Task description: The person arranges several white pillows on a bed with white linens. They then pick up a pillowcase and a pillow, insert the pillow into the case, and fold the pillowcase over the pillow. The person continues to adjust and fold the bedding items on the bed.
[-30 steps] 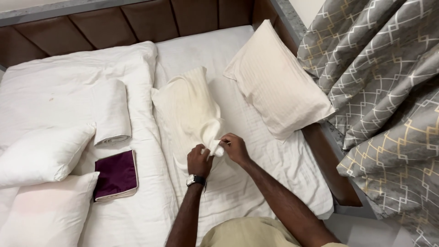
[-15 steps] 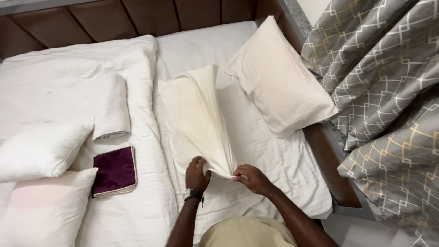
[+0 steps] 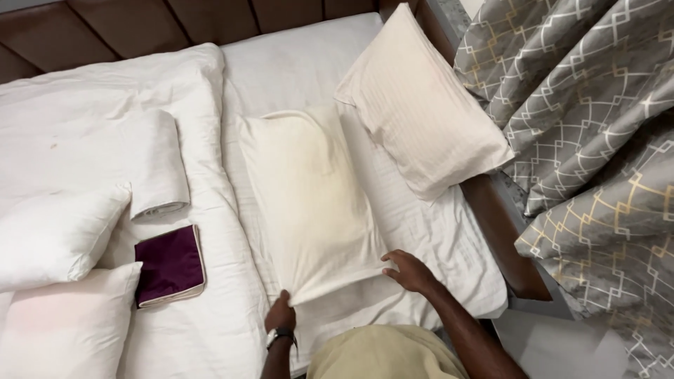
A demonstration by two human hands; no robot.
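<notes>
A cream pillow [image 3: 309, 196] lies flat lengthwise on the white bed sheet [image 3: 435, 238]. My left hand [image 3: 279, 314], with a dark watch at the wrist, pinches the pillow's near left corner. My right hand [image 3: 409, 271] rests at the pillow's near right corner, fingers spread on the fabric. A second cream pillow [image 3: 418, 105] lies tilted at the bed's right side, touching the first one's far corner.
A folded white duvet [image 3: 105, 140] and rolled white cloth [image 3: 158, 172] cover the left half. Two white pillows [image 3: 56, 235] lie at the left edge beside a maroon folded cloth [image 3: 170, 264]. Brown headboard [image 3: 161, 21] behind; grey patterned curtain [image 3: 590, 140] and wooden bed frame [image 3: 505, 238] on the right.
The pillow was bunched and lifted by its near end; now it lies spread flat. My hands have moved apart to its two near corners.
</notes>
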